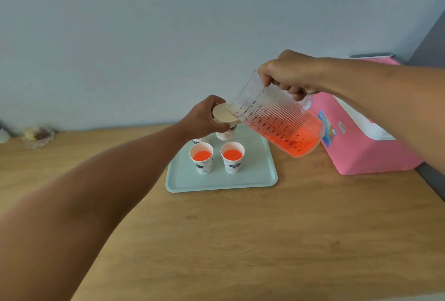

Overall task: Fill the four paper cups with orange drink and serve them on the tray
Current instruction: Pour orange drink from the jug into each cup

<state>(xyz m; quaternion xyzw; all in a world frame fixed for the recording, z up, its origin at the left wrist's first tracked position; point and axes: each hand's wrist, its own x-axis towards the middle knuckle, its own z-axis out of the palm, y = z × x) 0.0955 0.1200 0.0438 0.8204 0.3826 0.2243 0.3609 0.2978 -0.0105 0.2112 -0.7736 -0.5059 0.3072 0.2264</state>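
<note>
left grip: my left hand (pixel 204 117) wraps the empty paper cup (pixel 224 115), lifted over the tray (pixel 255 175)
right grip: right hand (pixel 286 76) fisted on measuring jug (pixel 279 122) handle
step: spout over rim, tip slowly, match the filled cups (pixel 201 157)

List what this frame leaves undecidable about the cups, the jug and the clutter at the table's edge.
- Back-left cup, head view: its inside is hidden by the left hand, so its fill is unknown.
- Back-right cup: its mouth is covered by the held cup.
- Measuring jug in the right hand: scale print too small and blurred to read.
- Far-left items: too blurred to identify.
</note>
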